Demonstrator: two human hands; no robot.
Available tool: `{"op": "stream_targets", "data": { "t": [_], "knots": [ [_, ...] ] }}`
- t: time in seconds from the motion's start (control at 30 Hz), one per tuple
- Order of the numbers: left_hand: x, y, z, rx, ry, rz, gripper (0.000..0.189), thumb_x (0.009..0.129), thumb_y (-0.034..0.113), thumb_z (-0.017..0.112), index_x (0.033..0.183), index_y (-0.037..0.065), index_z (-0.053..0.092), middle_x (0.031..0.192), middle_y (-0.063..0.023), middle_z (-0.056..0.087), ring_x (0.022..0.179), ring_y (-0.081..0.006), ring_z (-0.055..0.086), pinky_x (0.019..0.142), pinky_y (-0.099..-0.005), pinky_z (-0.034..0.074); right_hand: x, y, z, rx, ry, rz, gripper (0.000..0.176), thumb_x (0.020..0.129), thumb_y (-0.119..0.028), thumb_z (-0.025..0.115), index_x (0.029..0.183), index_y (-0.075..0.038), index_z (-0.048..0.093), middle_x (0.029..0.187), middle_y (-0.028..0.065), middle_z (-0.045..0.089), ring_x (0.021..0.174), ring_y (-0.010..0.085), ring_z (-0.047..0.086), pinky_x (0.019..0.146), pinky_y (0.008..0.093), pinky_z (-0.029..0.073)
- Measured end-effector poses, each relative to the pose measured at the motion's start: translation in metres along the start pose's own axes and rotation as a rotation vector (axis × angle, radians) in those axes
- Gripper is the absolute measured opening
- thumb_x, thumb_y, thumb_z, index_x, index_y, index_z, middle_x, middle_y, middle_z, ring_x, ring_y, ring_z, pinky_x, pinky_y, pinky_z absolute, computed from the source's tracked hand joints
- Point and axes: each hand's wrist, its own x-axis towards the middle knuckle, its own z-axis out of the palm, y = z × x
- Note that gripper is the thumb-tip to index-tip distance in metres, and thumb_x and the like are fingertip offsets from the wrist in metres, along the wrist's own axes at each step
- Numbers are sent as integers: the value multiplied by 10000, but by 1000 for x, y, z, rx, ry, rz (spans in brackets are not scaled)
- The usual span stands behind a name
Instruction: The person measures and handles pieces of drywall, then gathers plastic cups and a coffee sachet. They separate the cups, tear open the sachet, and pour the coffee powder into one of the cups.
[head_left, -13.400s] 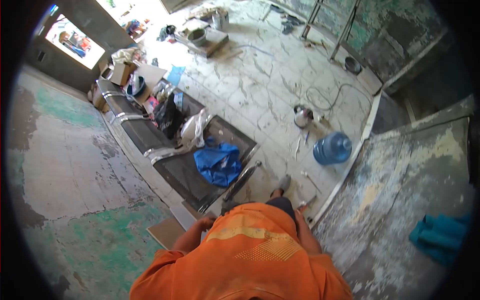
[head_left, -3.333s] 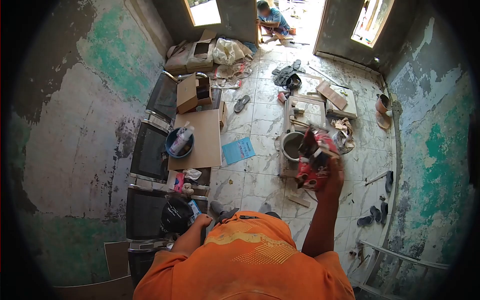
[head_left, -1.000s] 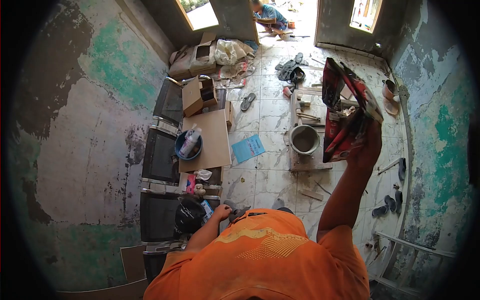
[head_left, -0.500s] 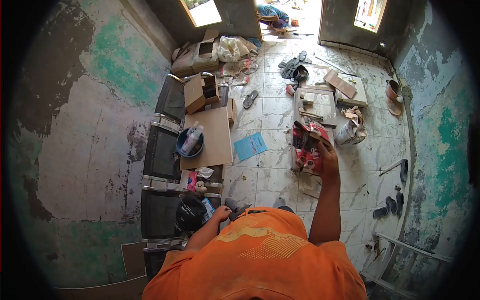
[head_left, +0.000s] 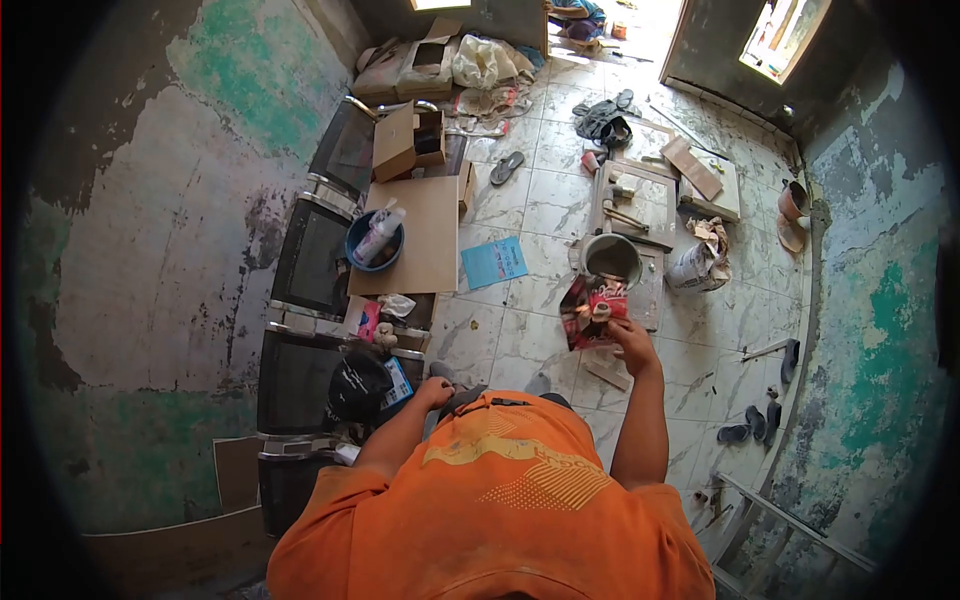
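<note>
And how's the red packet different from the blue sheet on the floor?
The red packet is in the right hand; the blue sheet lies on the floor. The packet is crumpled; the sheet looks flat. The packet is mostly red, the sheet light blue. Both have printing.

The shirt [head_left: 470, 520] is bright orange, with a yellow band across it and a slanted block of pale yellow dots. The packet [head_left: 606, 297] is red with white lettering and dark patches. The floor [head_left: 555, 215] is white tile veined in grey, like marble. The left wall [head_left: 150, 250] is blotched with green, pinkish white and grey-brown; the right wall [head_left: 890, 300] has green patches on mottled grey. The seats [head_left: 310, 245] are black, with silver trim. A tan board [head_left: 432, 230], a dark blue bowl [head_left: 372, 264], a light blue sheet [head_left: 493, 262] with darker print, a grey bucket [head_left: 613, 258] and a black bag [head_left: 358, 385] with white lettering add further colour.
</note>
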Motion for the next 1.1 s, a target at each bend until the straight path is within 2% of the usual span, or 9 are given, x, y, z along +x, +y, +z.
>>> {"op": "stream_targets", "data": {
  "t": [0.13,0.23,0.33,0.5,0.87,0.93,1.0,1.07,1.1],
  "knots": [
    [4,-7,6,-54,43,8,351,823,309,638,1066,71,725,1136,-178,686,1084,-338,638,932,-402,501,10,-24,-16,155,-254,-48,294,932,-252,650,1164,-73,642,999,44,685,892,187,681,698,406,582],
    [2,-5,3,-205,100,-62,353,834,309,648,1075,58,709,1122,-179,691,1072,-330,645,923,-401,500,8,-20,-29,165,-20,-24,297,949,-199,610,1211,-60,618,1083,71,684,969,212,675,764,429,578],
    [-4,-13,2,-296,147,-123,330,830,283,661,1066,57,710,1101,-171,697,1052,-318,654,912,-396,505,9,-8,-32,233,-273,-73,278,956,-184,622,1179,-17,615,1079,62,684,937,186,672,761,351,580],
    [-27,-23,-8,-484,303,-277,304,828,261,668,1047,57,717,1073,-168,704,1026,-318,663,901,-398,510,25,-24,-24,154,84,-233,242,972,-238,622,1123,-48,632,1009,62,682,821,146,647,723,314,578],
    [54,-120,-34,-454,109,-330,237,827,277,625,915,99,753,1005,-207,702,976,-370,668,863,-414,521,60,-80,102,161,145,-351,301,990,-240,581,1219,-46,599,1011,46,657,904,129,632,770,313,520],
    [84,-126,-62,-404,181,-261,225,819,280,644,852,83,748,954,-213,701,929,-367,678,835,-415,526,75,-60,126,224,162,-219,280,988,-268,577,1164,-58,632,914,12,644,796,119,610,708,294,506],
    [118,-133,-99,-451,101,-215,232,809,278,657,887,77,741,921,-211,707,930,-361,683,840,-423,530,75,-43,144,-248,18,287,191,949,-214,589,1079,-90,654,837,-1,623,753,104,587,670,281,480],
    [148,-125,-145,-467,110,-253,299,805,277,667,1031,84,709,1010,-208,703,990,-360,667,884,-428,517,95,37,136,-443,-100,398,121,937,-169,571,1004,-94,637,824,32,651,714,138,617,637,311,511],
    [174,-130,-158,-464,169,-233,368,805,266,663,1132,96,663,1081,-203,687,1021,-359,653,906,-428,505,79,23,170,-113,62,351,152,937,-198,571,1021,-88,636,887,58,671,748,170,659,653,296,535]
  ]
}}
